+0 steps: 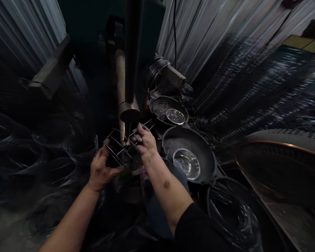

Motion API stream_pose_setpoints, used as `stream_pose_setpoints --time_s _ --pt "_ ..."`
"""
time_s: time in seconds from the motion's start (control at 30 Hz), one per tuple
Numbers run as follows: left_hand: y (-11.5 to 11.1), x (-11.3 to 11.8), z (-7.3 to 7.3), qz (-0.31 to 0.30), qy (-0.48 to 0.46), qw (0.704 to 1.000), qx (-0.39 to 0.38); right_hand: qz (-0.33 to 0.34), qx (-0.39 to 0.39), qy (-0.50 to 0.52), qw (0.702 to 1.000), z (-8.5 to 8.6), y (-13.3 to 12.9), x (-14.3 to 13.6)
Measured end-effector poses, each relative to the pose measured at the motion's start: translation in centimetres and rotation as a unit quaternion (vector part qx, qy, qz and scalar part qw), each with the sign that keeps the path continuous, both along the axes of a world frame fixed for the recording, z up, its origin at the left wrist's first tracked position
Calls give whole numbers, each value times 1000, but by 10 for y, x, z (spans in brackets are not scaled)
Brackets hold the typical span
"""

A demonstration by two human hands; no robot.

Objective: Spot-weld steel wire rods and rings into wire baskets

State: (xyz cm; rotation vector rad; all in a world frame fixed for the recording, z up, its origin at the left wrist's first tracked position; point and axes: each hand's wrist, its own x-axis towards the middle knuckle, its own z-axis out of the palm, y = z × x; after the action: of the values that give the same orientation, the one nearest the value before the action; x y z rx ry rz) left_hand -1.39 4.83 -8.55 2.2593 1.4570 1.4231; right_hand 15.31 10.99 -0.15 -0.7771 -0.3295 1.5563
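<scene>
My left hand (102, 168) grips the left side of a metal wire frame (118, 150), thumb and fingers around its edge. At the frame's right end, the fingers of my right hand (145, 140) are closed in a pinch on a thin wire rod (147, 123). Whether this rod is joined to the frame I cannot tell. The frame is tilted between both hands, just below the thick metal arm (130, 108) of a machine. A copper-coloured electrode tip (127, 129) points down close to the wires, but contact is not clear.
To the right stand a dark pan (212, 150) with a shiny metal bowl (193, 164) of small wire pieces, and another pan (153, 105) behind it. A wire coil (157, 75) hangs beyond. Round wire baskets (81, 147) fill the left. A large fan (278, 140) is at far right.
</scene>
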Motion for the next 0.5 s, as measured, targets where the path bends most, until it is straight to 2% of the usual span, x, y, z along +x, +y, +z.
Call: stream_pose_setpoints --time_s 0.13,0.27,0.4,0.5 --pt "0 5 7 -1 -13 1000 27 -5 12 -18 1000 1 -4 1" --pt "-5 7 11 -12 -45 999 -1 -37 -2 -74 997 1 -13 5" --pt "-13 7 3 2 -97 994 -44 -90 5 -68 994 -2 -22 8" --pt "-17 8 -4 7 -143 986 -90 -75 31 -58 995 0 -25 7"
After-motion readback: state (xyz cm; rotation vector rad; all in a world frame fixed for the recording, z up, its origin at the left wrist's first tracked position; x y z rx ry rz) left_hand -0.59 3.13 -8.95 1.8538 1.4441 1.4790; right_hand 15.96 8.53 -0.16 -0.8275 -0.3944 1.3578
